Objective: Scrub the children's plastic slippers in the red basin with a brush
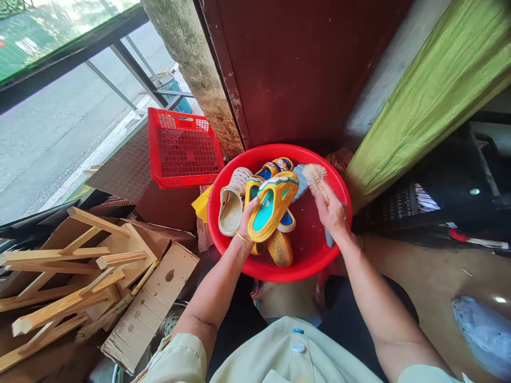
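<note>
My left hand [246, 226] is closed on the heel end of a yellow clog [285, 192] with a turquoise inside, held above a round red basin [335, 254]. A bristle brush [315, 178] is in my right hand [333, 213], to the right of the clog, bristles showing and not touching it. Inside the basin, a cream clog [230, 210] lies at the left, with other yellow and blue footwear beneath and behind the held clog. Something light blue [300, 183] sits behind the brush.
A red plastic crate [186, 178] stands behind the basin to the left. Wooden pieces [80, 255] and cardboard [154, 303] fill the lower left. A green curtain [423, 101] hangs at the right; a dark red panel [303, 69] rises behind.
</note>
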The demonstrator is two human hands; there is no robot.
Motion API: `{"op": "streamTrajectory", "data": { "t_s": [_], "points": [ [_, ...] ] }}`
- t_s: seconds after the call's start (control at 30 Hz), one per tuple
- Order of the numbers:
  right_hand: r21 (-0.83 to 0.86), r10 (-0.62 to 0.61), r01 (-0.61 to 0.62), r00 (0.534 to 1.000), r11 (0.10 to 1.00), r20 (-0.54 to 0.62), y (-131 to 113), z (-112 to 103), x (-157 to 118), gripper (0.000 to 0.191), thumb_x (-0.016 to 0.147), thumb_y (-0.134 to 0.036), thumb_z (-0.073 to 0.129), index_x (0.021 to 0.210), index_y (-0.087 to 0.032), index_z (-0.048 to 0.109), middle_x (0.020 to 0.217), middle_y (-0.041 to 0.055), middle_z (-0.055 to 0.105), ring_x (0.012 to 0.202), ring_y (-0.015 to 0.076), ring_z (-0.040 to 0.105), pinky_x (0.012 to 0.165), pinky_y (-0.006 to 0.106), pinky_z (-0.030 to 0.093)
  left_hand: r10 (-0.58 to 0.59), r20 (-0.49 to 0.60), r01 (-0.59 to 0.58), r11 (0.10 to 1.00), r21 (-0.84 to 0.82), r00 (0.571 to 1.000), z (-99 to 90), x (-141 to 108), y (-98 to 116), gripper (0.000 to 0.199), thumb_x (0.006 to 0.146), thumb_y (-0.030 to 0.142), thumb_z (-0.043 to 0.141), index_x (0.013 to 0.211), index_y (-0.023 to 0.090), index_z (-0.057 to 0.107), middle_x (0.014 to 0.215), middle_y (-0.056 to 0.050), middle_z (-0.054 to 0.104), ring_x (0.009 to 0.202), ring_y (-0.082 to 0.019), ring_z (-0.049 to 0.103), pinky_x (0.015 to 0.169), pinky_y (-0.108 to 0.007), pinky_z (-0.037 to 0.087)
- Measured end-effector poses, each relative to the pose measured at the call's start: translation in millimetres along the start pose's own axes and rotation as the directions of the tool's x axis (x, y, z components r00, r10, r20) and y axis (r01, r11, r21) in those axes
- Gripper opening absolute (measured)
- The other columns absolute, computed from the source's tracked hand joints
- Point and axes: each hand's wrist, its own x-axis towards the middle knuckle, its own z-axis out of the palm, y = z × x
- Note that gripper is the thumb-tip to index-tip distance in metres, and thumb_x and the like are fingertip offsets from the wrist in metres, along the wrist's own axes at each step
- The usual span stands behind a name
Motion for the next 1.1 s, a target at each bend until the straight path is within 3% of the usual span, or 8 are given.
{"op": "streamTrajectory", "data": {
  "t_s": [0.1, 0.23, 0.4, 0.53, 0.67, 0.8, 0.93, 1.1],
  "points": [
    [0.177, 0.153, -0.148, 0.988, 0.973, -0.013, 22.2, 4.3, 6.8, 0.063, 0.1, -0.055, 0.046, 0.151, -0.019, 0.054, 0.136, 0.0161, 0.07, 0.112, 0.0305, 0.073, 0.091, 0.044, 0.064, 0.225, -0.081, -0.217, 0.971, 0.105, 0.971, -13.0, -2.6, 17.7, 0.058, 0.083, 0.063, 0.068, 0.12, 0.019, 0.072, 0.112, -0.01, 0.077, 0.12, -0.036, 0.069, 0.097, -0.047, 0.061],
    [0.375, 0.363, -0.416, 0.909, 0.829, 0.206, 36.6, 22.5, 4.3, 0.075, 0.091, -0.064, 0.056, 0.15, -0.018, 0.051, 0.117, 0.0144, 0.076, 0.078, 0.0245, 0.075, 0.055, 0.034, 0.062, 0.454, -0.123, -0.37, 0.832, 0.413, 0.883, -27.1, 2.1, 35.2, 0.056, 0.081, 0.058, 0.076, 0.124, 0.023, 0.071, 0.116, -0.007, 0.075, 0.118, -0.03, 0.068, 0.098, -0.039, 0.059],
    [0.327, 0.282, -0.33, 0.941, 0.885, 0.188, 34.8, 48.6, 12.3, 0.085, 0.083, -0.056, 0.069, 0.154, -0.015, 0.047, 0.125, 0.0174, 0.073, 0.098, 0.0287, 0.073, 0.081, 0.044, 0.064, 0.529, -0.133, -0.364, 0.724, 0.585, 0.838, -41.1, 15.5, 32.0, 0.068, 0.08, 0.052, 0.08, 0.138, 0.021, 0.062, 0.124, -0.01, 0.072, 0.117, -0.028, 0.067, 0.102, -0.04, 0.054],
    [0.073, 0.135, -0.151, 0.973, 0.986, 0.187, 19.2, 65.1, 22.5, 0.065, 0.094, -0.044, 0.054, 0.151, -0.012, 0.053, 0.139, 0.0211, 0.067, 0.12, 0.0345, 0.066, 0.104, 0.054, 0.053, 0.684, -0.042, -0.376, 0.451, 0.81, 0.729, -40.8, 20.0, 15.9, 0.072, 0.087, 0.048, 0.074, 0.15, 0.021, 0.052, 0.147, -0.016, 0.059, 0.14, -0.032, 0.053, 0.121, -0.048, 0.038],
    [-0.252, 0.242, -0.166, 0.92, 0.953, 0.308, 1.3, 68.3, 24.6, 0.053, 0.102, -0.033, 0.039, 0.147, -0.013, 0.059, 0.131, 0.0203, 0.071, 0.121, 0.0324, 0.066, 0.106, 0.046, 0.049, 0.648, 0.191, -0.367, 0.147, 0.919, 0.737, -28.4, 19.2, 1.8, 0.07, 0.098, 0.057, 0.056, 0.158, 0.023, 0.041, 0.167, -0.015, 0.036, 0.157, -0.029, 0.031, 0.127, -0.049, 0.029],
    [-0.456, 0.372, -0.155, 0.819, 0.876, 0.437, 0.9, 50.5, 22.5, 0.049, 0.104, -0.034, 0.037, 0.144, -0.02, 0.063, 0.12, 0.0178, 0.076, 0.108, 0.0303, 0.071, 0.095, 0.039, 0.05, 0.534, 0.333, -0.33, -0.106, 0.938, 0.777, -21.9, 27.3, -8.3, 0.066, 0.094, 0.059, 0.061, 0.149, 0.023, 0.053, 0.173, -0.013, 0.024, 0.162, -0.034, 0.015, 0.128, -0.055, 0.024],
    [-0.468, 0.42, -0.177, 0.765, 0.866, 0.488, 18.8, 20.2, 22.7, 0.05, 0.105, -0.041, 0.035, 0.133, -0.021, 0.072, 0.111, 0.0148, 0.079, 0.095, 0.0291, 0.075, 0.084, 0.035, 0.051, 0.377, 0.252, -0.196, -0.181, 0.964, 0.891, -18.4, 42.2, -19.6, 0.058, 0.091, 0.047, 0.067, 0.144, 0.024, 0.059, 0.172, -0.012, 0.028, 0.16, -0.035, 0.023, 0.124, -0.053, 0.033],
    [-0.337, 0.467, -0.356, 0.812, 0.871, 0.349, 40.0, -16.4, 27.4, 0.055, 0.104, -0.047, 0.034, 0.139, -0.02, 0.067, 0.1, 0.01, 0.08, 0.078, 0.0237, 0.075, 0.079, 0.032, 0.052, 0.322, 0.092, -0.006, -0.257, 0.966, 0.942, 6.5, 54.2, -27.8, 0.041, 0.088, 0.031, 0.067, 0.125, 0.015, 0.068, 0.167, -0.022, 0.033, 0.151, -0.041, 0.037, 0.117, -0.055, 0.039]
  ]
}}
